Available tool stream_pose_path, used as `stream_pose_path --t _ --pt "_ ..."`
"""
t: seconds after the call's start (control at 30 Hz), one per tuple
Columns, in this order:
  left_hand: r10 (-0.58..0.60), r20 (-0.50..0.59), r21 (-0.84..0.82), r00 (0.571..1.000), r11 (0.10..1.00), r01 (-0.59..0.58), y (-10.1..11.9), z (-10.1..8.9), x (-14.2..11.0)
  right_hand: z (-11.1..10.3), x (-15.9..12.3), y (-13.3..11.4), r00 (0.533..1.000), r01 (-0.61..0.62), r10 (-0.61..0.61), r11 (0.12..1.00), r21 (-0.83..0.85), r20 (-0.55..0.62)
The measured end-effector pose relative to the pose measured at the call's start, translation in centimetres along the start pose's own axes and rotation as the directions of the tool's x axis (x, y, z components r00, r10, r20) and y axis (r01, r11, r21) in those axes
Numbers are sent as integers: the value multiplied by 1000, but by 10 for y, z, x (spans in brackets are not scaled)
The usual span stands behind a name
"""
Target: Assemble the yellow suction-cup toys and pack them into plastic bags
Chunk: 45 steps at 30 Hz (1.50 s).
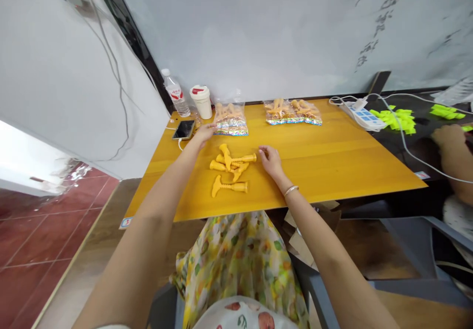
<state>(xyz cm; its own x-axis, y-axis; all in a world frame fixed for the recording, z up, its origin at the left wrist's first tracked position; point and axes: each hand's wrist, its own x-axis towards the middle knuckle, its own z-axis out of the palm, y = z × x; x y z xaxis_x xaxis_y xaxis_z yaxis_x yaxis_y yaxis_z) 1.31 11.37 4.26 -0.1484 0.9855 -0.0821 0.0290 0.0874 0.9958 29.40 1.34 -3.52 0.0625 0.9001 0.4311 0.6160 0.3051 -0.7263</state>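
Note:
My left hand (205, 134) reaches over the table with its fingers stretched out. Its fingertips meet the lower left edge of a clear zip bag (231, 119) that holds orange-yellow plastic pieces; a grip on the bag does not show. Just right of a small pile of yellow T-shaped plastic pieces (236, 159) is my right hand (271, 161), fingers loosely curved and apart, nothing in them. One more yellow T-shaped piece (231, 186), with a ribbed shaft and a flared end, lies by itself nearer the front edge.
Two filled zip bags (293, 112) lie against the whiteboard (277, 33). A phone (184, 129) with a cable, a water bottle (176, 95) and a lidded cup (201, 102) stand back left. At right are a power strip (364, 117), lime-green pieces (397, 118) and another person's hand (449, 139).

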Motion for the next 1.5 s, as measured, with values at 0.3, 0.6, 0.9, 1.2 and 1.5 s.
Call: stream_pose_path --t 0.3,0.6,0.9,1.2,1.5 --pt "-172 183 -103 968 976 192 17 50 11 0 1 -1 1000 -15 16 999 -34 22" --pt "175 31 -510 984 849 -135 53 104 35 -3 2 -3 997 -30 35 996 -88 64" --pt "-155 336 -267 929 930 252 39 146 21 -3 2 -3 998 -20 26 995 -93 60" --pt "84 318 13 944 996 -93 42 25 -32 -2 6 -1 999 5 -2 999 -49 54" --pt "148 75 -7 986 989 -147 -58 -35 -71 -9 -1 -31 911 320 -291 946 -57 292"
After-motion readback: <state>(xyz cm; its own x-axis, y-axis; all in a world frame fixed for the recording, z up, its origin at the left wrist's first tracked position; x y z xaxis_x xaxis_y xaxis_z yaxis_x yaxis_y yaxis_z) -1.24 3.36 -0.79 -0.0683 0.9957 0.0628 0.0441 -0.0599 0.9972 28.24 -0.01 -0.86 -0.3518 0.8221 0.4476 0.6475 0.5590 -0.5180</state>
